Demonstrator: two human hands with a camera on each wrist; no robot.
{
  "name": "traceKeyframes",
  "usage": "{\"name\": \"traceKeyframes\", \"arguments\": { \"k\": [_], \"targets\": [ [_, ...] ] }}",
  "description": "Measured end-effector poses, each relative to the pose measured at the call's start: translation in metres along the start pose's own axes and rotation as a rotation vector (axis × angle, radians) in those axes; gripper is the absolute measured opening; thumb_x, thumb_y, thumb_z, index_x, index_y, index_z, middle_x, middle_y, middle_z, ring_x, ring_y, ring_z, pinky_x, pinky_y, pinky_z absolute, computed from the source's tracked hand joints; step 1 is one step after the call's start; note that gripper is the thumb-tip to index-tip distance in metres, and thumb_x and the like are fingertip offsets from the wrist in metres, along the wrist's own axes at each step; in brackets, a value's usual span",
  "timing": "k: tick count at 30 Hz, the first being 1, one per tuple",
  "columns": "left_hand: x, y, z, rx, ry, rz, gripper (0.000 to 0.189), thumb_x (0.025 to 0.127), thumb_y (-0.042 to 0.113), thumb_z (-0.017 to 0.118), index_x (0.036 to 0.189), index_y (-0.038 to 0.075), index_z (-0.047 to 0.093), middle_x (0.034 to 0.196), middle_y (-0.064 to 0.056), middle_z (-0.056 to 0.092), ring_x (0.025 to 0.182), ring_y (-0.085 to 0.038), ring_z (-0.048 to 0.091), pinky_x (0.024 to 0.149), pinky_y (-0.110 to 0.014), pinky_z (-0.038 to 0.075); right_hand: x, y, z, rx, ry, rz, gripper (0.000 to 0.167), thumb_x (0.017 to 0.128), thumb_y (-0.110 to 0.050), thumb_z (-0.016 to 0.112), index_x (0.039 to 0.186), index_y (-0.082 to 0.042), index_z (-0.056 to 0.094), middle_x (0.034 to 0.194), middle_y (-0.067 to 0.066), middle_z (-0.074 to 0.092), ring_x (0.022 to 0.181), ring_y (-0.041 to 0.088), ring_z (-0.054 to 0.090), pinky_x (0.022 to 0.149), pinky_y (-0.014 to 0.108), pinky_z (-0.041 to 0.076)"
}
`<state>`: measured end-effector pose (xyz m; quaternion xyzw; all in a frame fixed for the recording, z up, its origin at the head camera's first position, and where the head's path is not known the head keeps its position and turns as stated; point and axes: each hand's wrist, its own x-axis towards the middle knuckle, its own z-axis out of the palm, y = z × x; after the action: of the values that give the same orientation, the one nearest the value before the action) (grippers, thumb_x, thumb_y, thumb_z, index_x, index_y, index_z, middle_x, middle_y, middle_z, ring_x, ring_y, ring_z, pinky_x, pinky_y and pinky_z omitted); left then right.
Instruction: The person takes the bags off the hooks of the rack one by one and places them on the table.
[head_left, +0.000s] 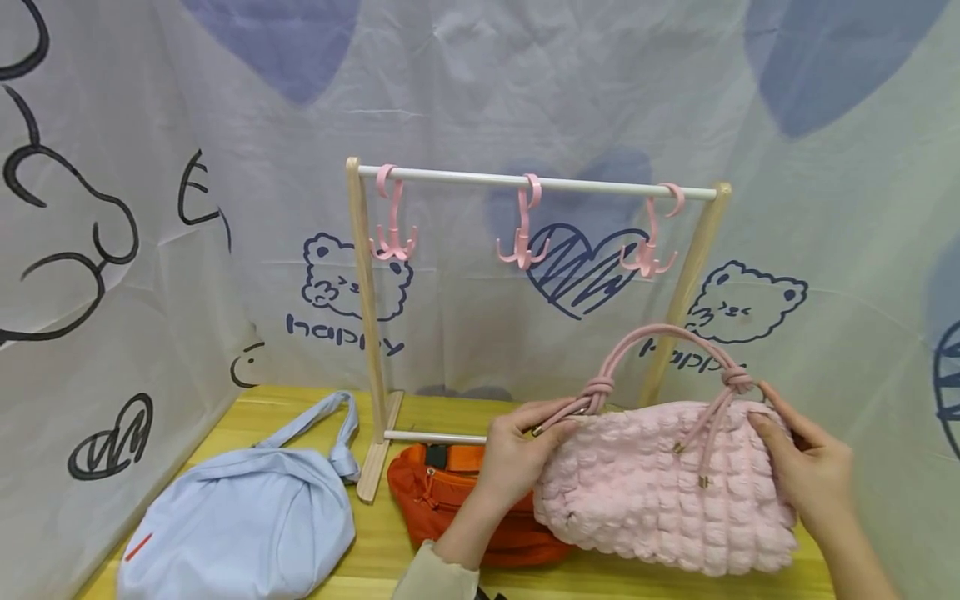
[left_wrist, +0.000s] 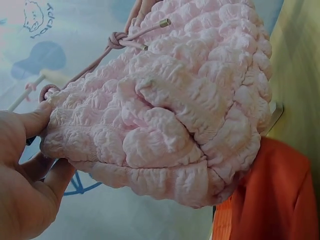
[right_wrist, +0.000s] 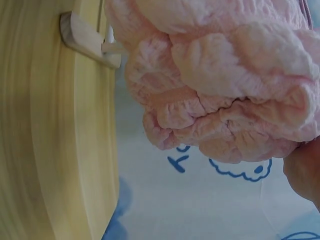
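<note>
A puffy pink handbag [head_left: 660, 483] is held up off the table between both hands, its knotted cord handle [head_left: 660, 332] arching above it. At the bag's upper left corner, my left hand [head_left: 517, 458] pinches the fabric, thumb in front. My right hand [head_left: 810, 467] grips the upper right corner, also with the thumb on the near side. The left wrist view shows the crumpled end of the pink bag [left_wrist: 165, 115] close up. In the right wrist view the bag [right_wrist: 225, 65] hides most of the right hand.
Behind the bag stands a wooden rack with a white rail [head_left: 465, 177] carrying three pink hooks [head_left: 522, 242]. An orange waist bag [head_left: 442, 492] lies under it, partly covered by the left arm. A light blue bag [head_left: 247, 517] rests at left on the yellow wooden table [head_left: 367, 567].
</note>
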<state>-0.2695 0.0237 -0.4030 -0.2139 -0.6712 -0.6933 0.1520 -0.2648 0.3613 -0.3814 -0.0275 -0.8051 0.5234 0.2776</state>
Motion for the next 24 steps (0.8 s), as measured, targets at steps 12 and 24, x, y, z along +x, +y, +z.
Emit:
{"name": "traceKeyframes", "arguments": {
  "k": [12,24],
  "targets": [
    [-0.006,-0.001,0.030,-0.048,-0.030,-0.054,0.030,0.092,0.012,0.080,0.121,0.009,0.079,0.119,-0.009,0.076,0.111,-0.020,0.071,0.087,-0.022,0.058,0.001,0.018,-0.028,-0.091,-0.015,0.073,0.048,0.100,-0.027,0.073,0.146,-0.025,0.061,0.126,-0.032,0.060,0.104,-0.022,0.053,0.076,0.000,0.046],
    [-0.012,-0.009,0.061,-0.076,-0.062,-0.167,0.028,0.092,0.013,0.081,0.120,0.012,0.080,0.117,-0.004,0.077,0.104,-0.007,0.071,0.078,-0.018,0.058,0.000,0.037,-0.048,-0.167,0.051,0.007,0.044,0.099,-0.022,0.074,0.142,-0.020,0.065,0.103,-0.049,0.054,0.094,-0.029,0.049,0.075,-0.003,0.041]
  ]
}}
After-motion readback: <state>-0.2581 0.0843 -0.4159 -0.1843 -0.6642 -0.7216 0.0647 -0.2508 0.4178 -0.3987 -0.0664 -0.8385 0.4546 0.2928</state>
